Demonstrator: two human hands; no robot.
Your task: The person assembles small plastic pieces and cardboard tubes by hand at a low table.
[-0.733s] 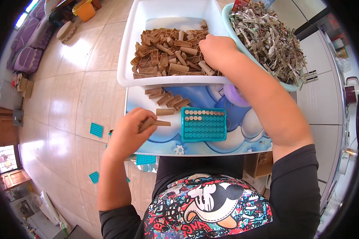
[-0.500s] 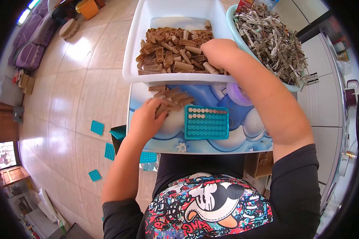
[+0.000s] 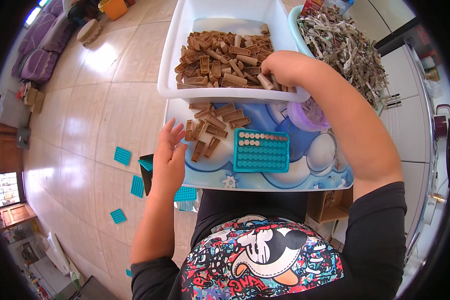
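Note:
My left hand [image 3: 169, 152] is open at the left edge of the table, its fingers apart and nothing in them. Beside it lie several loose brown trough-shaped plastic pieces [image 3: 216, 131], spread over the tabletop. My right hand [image 3: 283, 69] reaches over the front right of a white bin [image 3: 225, 94] and touches the heap of brown pieces [image 3: 220, 56] inside. Its fingers point down and are mostly hidden, so any grip is unclear. Between my arms lies a teal tray [image 3: 261, 166] with rows of round pockets; pale and brownish discs [image 3: 248, 143] fill part of its two far rows.
A purple bowl [image 3: 305, 116] stands right of the tray, partly under my right forearm. A pale green tub [image 3: 295, 32] heaped with shredded strips [image 3: 342, 55] is at the far right. Teal trays [image 3: 122, 155] lie on the floor left of the patterned table [image 3: 280, 184].
My left hand has let go of the brown pieces and drawn back left, opening. Those pieces now lie spread toward me on the table. My right hand stays in the bin.

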